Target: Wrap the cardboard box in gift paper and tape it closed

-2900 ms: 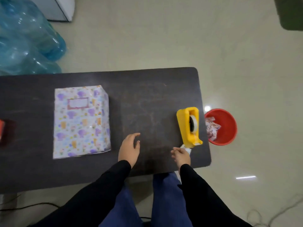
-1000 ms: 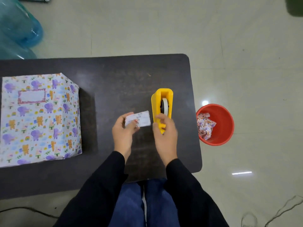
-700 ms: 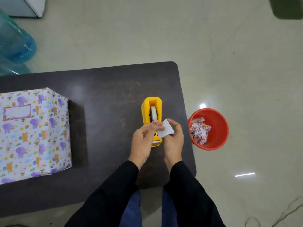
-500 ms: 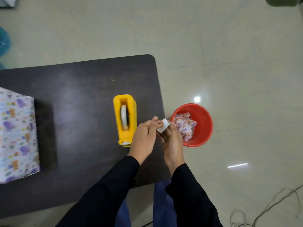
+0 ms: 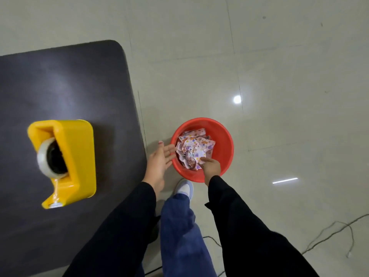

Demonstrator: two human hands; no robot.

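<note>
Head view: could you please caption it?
Right hand reaches into red bucket of paper scraps, left hand open; tape dispenser on table.

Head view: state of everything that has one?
Dispenser: upright on table, roll loaded.
Bucket: on floor beside table, holds crumpled paper.
Left hand: open, fingers straight, by bucket rim.
Right hand: over bucket, fingers curled at a white scrap; grip unclear.

The tape dispenser (image 5: 67,156) was glossy yellow plastic, its tape roll (image 5: 42,156) clear and shiny. The tabletop (image 5: 69,86) looked dark and matt (with a dull sheen toward its far edge). The red basin (image 5: 224,140) was smooth plastic, holding crumpled printed paper (image 5: 194,149); the floor tiles (image 5: 279,66) shone.
</note>
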